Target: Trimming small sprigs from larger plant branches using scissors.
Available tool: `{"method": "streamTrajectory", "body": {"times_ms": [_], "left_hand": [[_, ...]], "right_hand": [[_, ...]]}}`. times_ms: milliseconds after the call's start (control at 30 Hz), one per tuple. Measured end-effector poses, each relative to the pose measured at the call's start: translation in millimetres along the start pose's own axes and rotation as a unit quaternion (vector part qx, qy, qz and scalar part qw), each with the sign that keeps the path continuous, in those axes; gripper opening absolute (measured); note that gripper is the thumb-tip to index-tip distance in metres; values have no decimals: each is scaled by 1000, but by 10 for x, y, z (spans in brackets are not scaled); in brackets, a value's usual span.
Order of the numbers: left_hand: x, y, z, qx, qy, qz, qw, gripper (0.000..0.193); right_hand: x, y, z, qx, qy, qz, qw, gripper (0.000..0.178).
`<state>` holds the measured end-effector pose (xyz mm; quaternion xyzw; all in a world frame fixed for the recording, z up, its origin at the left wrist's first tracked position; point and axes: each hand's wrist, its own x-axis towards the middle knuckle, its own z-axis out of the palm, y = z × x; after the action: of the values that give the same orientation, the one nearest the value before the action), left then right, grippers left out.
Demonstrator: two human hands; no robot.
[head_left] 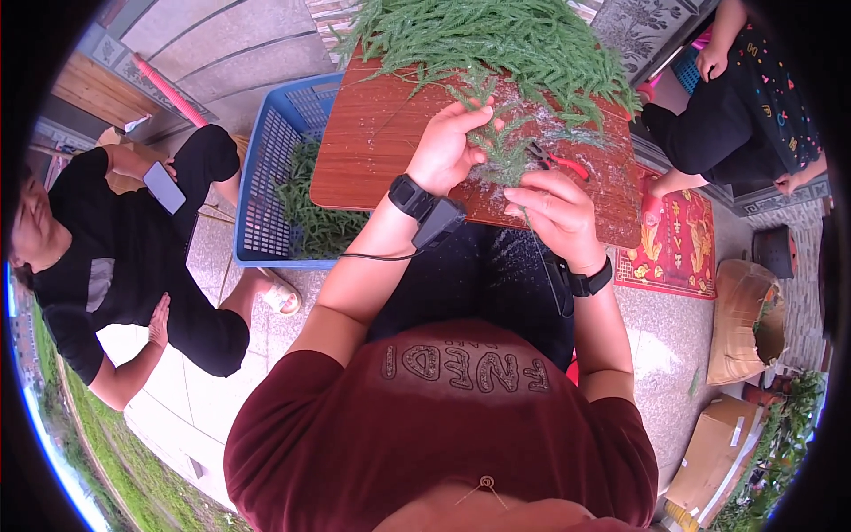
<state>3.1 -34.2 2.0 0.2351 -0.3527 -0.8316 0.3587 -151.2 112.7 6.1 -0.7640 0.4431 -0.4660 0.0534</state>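
Observation:
My left hand [450, 146] grips a small bundle of green feathery sprigs [505, 152] over a reddish-brown wooden table [372, 155]. My right hand [554, 213] pinches the lower stems of the same bundle near the table's front edge. A big heap of the same green sprigs [505, 40] covers the table's far side. Red-handled pliers [557, 161] lie on the table just beyond my right hand. Both wrists wear black bands.
A blue plastic crate [266, 177] with green sprigs inside stands left of the table. A person in black sits at the left holding a phone [164, 186]. Another person sits at the upper right. A red patterned mat [678, 235] and cardboard boxes [722, 443] lie at the right.

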Motion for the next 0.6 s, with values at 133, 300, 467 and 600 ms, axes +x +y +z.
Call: {"method": "streamTrajectory", "body": {"times_ms": [133, 300, 467, 600], "left_hand": [[19, -81, -23, 102, 0, 52, 993, 29], [42, -194, 68, 69, -55, 126, 988, 42], [-69, -261, 205, -34, -82, 91, 992, 43], [-147, -349, 349, 164, -19, 166, 972, 40]], "right_hand": [[79, -138, 70, 0, 38, -12, 999, 30], [99, -107, 73, 94, 130, 60, 985, 24], [95, -69, 58, 344, 241, 225, 879, 18], [147, -55, -48, 331, 264, 368, 828, 18]]}}
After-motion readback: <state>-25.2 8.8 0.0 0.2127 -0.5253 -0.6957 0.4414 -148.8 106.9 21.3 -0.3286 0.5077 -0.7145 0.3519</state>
